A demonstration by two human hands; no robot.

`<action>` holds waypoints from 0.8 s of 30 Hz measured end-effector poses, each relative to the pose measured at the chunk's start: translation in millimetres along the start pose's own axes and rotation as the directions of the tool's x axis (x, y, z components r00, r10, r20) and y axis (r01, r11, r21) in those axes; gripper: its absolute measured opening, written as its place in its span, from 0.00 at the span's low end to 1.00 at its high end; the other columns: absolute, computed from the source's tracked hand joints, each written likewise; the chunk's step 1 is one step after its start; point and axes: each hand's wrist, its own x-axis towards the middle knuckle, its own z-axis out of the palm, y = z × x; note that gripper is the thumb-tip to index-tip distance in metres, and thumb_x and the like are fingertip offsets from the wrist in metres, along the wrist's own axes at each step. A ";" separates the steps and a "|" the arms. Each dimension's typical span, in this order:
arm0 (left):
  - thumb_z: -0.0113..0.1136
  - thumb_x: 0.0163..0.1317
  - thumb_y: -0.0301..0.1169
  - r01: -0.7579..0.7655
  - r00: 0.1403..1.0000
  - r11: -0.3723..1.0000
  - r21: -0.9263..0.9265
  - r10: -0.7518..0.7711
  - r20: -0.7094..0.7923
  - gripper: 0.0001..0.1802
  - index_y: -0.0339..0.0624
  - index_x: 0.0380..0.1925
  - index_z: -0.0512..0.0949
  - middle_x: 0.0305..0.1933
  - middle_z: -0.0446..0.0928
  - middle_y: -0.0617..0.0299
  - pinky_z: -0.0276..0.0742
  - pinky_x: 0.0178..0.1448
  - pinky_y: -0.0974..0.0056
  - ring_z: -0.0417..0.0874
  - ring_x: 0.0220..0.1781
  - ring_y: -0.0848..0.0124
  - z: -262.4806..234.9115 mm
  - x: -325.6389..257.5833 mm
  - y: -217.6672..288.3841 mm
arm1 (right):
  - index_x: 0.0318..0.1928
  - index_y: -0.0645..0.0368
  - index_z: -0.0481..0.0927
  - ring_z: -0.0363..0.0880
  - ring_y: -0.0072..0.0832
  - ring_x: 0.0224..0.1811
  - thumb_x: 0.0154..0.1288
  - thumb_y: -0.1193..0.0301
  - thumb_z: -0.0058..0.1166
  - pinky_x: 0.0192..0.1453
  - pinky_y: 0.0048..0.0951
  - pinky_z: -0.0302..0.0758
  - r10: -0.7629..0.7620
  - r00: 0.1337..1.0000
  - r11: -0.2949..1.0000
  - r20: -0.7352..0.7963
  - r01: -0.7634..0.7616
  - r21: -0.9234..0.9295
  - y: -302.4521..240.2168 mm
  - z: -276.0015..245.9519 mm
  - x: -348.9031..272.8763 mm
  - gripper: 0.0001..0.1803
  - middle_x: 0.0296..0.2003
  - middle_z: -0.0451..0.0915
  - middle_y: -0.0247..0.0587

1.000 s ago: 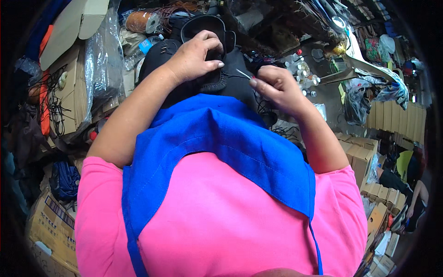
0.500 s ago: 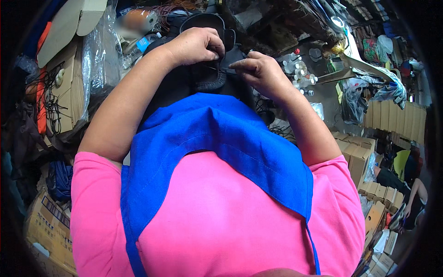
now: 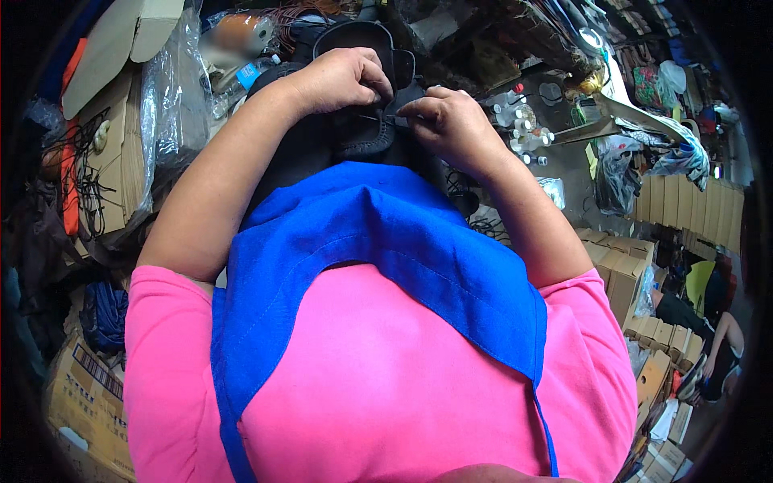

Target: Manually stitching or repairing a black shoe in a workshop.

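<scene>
Stitching (image 3: 370, 150) edges the black piece (image 3: 353, 133) beyond my apron (image 3: 354, 201); my left hand (image 3: 342, 79) grips its rim, best held steady; my right hand (image 3: 448, 122) pinches what seems a slim tool (image 3: 376, 119), best guided straight.

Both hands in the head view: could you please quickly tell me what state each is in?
Left hand: closed, fingers on the black stitched piece.
Right hand: closed in a pinch; what it holds cannot be told.

Bottles (image 3: 524, 127) as obstacle beyond right hand (image 3: 451, 129)
</scene>
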 end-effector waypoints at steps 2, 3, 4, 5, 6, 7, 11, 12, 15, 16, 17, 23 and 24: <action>0.60 0.48 0.22 -0.002 1.000 1.000 -0.006 0.002 0.002 0.12 0.42 0.35 0.84 0.36 0.71 0.62 0.73 0.50 0.67 0.76 0.42 0.68 -0.1 0.3 -0.5 | 0.38 0.54 0.84 0.81 0.43 0.38 0.51 0.71 0.58 0.45 0.37 0.78 0.042 0.999 0.995 0.000 -0.041 0.089 3.4 3.5 -0.3 0.12 0.34 0.81 0.46; 0.60 0.48 0.22 -0.002 1.000 1.000 -0.011 0.003 0.003 0.12 0.42 0.35 0.84 0.36 0.71 0.62 0.73 0.50 0.67 0.76 0.42 0.68 -0.4 0.2 -0.7 | 0.38 0.54 0.84 0.81 0.43 0.38 0.51 0.71 0.58 0.45 0.37 0.78 0.042 0.999 0.995 0.000 -0.042 0.089 2.4 2.4 -0.2 0.12 0.34 0.81 0.46; 0.60 0.48 0.22 -0.002 1.000 1.000 -0.011 0.003 0.003 0.12 0.42 0.35 0.84 0.36 0.71 0.62 0.73 0.50 0.67 0.76 0.42 0.68 -0.5 0.0 -0.8 | 0.38 0.55 0.84 0.81 0.43 0.38 0.51 0.71 0.58 0.45 0.37 0.78 0.049 0.999 0.997 0.009 -0.049 0.058 0.7 0.4 -0.1 0.11 0.34 0.81 0.47; 0.60 0.48 0.22 -0.006 1.000 1.000 -0.016 0.006 0.001 0.12 0.42 0.35 0.84 0.36 0.71 0.62 0.73 0.50 0.67 0.76 0.42 0.68 -0.3 -0.5 -0.4 | 0.38 0.55 0.85 0.81 0.43 0.38 0.52 0.71 0.58 0.45 0.37 0.78 0.056 0.998 0.998 0.018 -0.056 0.027 -0.4 -0.8 -0.1 0.11 0.35 0.81 0.47; 0.61 0.48 0.22 -0.010 1.000 1.000 -0.021 0.010 -0.003 0.12 0.42 0.34 0.84 0.36 0.71 0.62 0.73 0.50 0.67 0.76 0.42 0.68 -0.1 -0.8 -0.1 | 0.38 0.55 0.85 0.81 0.43 0.38 0.52 0.71 0.58 0.45 0.37 0.78 0.055 0.998 0.998 0.018 -0.055 0.027 -0.5 0.7 0.3 0.11 0.35 0.81 0.47; 0.61 0.48 0.22 -0.009 1.000 1.000 -0.021 0.009 -0.004 0.12 0.42 0.34 0.84 0.36 0.71 0.62 0.73 0.50 0.67 0.76 0.42 0.68 -0.1 -1.1 0.2 | 0.38 0.55 0.85 0.81 0.42 0.38 0.52 0.71 0.58 0.45 0.36 0.78 0.069 0.998 0.995 0.015 -0.069 0.069 -0.3 3.8 1.1 0.11 0.34 0.81 0.47; 0.61 0.49 0.23 -0.014 1.000 1.000 -0.016 0.014 -0.003 0.11 0.43 0.35 0.84 0.37 0.71 0.62 0.73 0.50 0.67 0.76 0.42 0.68 -0.5 -0.4 0.1 | 0.39 0.55 0.85 0.81 0.39 0.37 0.53 0.72 0.60 0.44 0.33 0.77 0.121 0.993 0.934 -0.005 -0.112 0.338 10.2 11.2 -1.3 0.11 0.34 0.81 0.46; 0.61 0.49 0.23 -0.019 1.000 0.999 -0.026 0.019 -0.004 0.12 0.43 0.35 0.84 0.37 0.71 0.62 0.73 0.50 0.67 0.76 0.42 0.68 -0.3 -0.3 -0.2 | 0.39 0.55 0.85 0.81 0.39 0.37 0.53 0.72 0.60 0.44 0.33 0.77 0.121 0.993 0.934 -0.005 -0.112 0.338 12.7 11.1 -1.6 0.11 0.34 0.81 0.46; 0.60 0.49 0.23 -0.013 1.000 0.999 0.037 0.013 0.001 0.12 0.44 0.35 0.84 0.37 0.71 0.62 0.73 0.51 0.67 0.76 0.43 0.69 -0.1 0.7 1.1 | 0.40 0.57 0.84 0.79 0.26 0.34 0.56 0.75 0.61 0.40 0.26 0.75 0.142 0.989 0.889 0.029 -0.140 0.435 19.2 12.9 0.2 0.09 0.31 0.78 0.38; 0.60 0.49 0.23 -0.014 1.000 0.999 0.036 0.014 0.002 0.12 0.44 0.35 0.84 0.37 0.71 0.62 0.73 0.51 0.67 0.76 0.43 0.69 0.6 1.0 0.2 | 0.40 0.57 0.84 0.79 0.26 0.34 0.56 0.75 0.61 0.40 0.26 0.75 0.144 0.989 0.889 0.028 -0.142 0.435 18.7 11.9 1.5 0.09 0.31 0.78 0.38; 0.61 0.49 0.23 -0.014 1.000 0.999 0.033 0.014 0.000 0.12 0.45 0.36 0.84 0.38 0.71 0.62 0.73 0.52 0.67 0.76 0.44 0.68 0.8 0.5 -0.9 | 0.39 0.56 0.84 0.79 0.29 0.34 0.55 0.75 0.61 0.40 0.27 0.76 0.068 0.998 0.946 0.014 -0.068 0.317 15.3 8.5 4.9 0.09 0.31 0.78 0.39; 0.65 0.47 0.23 -0.060 0.998 0.996 0.066 0.059 0.021 0.15 0.47 0.38 0.84 0.41 0.71 0.62 0.73 0.53 0.66 0.76 0.45 0.68 -1.6 -4.4 -1.1 | 0.37 0.55 0.84 0.80 0.33 0.34 0.53 0.75 0.61 0.40 0.29 0.77 -0.058 0.996 0.990 0.071 0.048 0.135 13.1 -4.4 14.5 0.09 0.30 0.78 0.40; 0.66 0.47 0.23 -0.067 0.998 0.993 0.093 0.066 0.020 0.16 0.47 0.38 0.84 0.41 0.71 0.63 0.73 0.53 0.66 0.76 0.45 0.68 -1.3 -4.7 -0.6 | 0.37 0.55 0.84 0.80 0.32 0.33 0.54 0.74 0.62 0.40 0.29 0.77 -0.040 0.995 0.987 0.096 0.025 0.157 13.6 -5.0 15.3 0.09 0.30 0.77 0.40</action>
